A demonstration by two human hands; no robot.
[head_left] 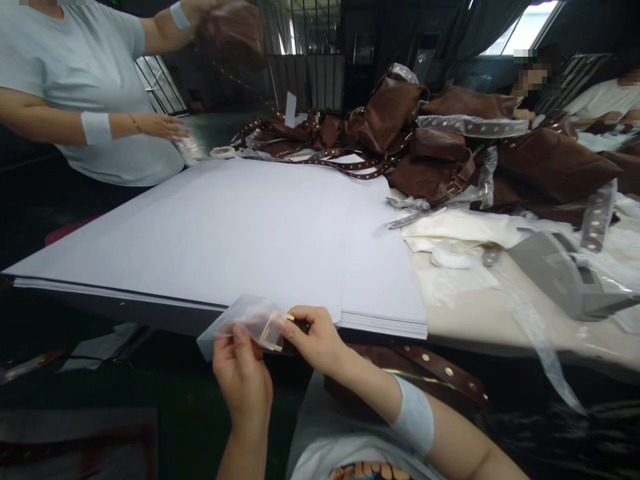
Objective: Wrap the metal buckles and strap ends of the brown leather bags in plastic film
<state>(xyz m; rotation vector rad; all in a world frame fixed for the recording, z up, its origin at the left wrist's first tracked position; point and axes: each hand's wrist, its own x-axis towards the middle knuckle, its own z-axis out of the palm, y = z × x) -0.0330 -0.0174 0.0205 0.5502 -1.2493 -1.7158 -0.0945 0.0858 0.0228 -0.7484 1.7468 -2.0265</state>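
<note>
Just over the near edge of the table, my left hand [245, 373] is closed on a clear plastic sleeve [235, 317], thumb on top. A gold rectangular buckle [271, 331] sits at the sleeve's right end, partly inside it. My right hand [313, 337] pinches the buckle's right side, with its fingers curled round a dark piece behind it. A brown strap with gold eyelets [445, 373] lies across my lap below the right forearm; whether it joins the buckle is hidden.
A stack of large white sheets [250, 233] covers the table's middle. Brown leather bags [435, 167] and wrapped straps are heaped at the back right. A grey tape dispenser [560, 273] stands at right. Across the table, a co-worker [100, 93] holds up a brown bag [235, 33].
</note>
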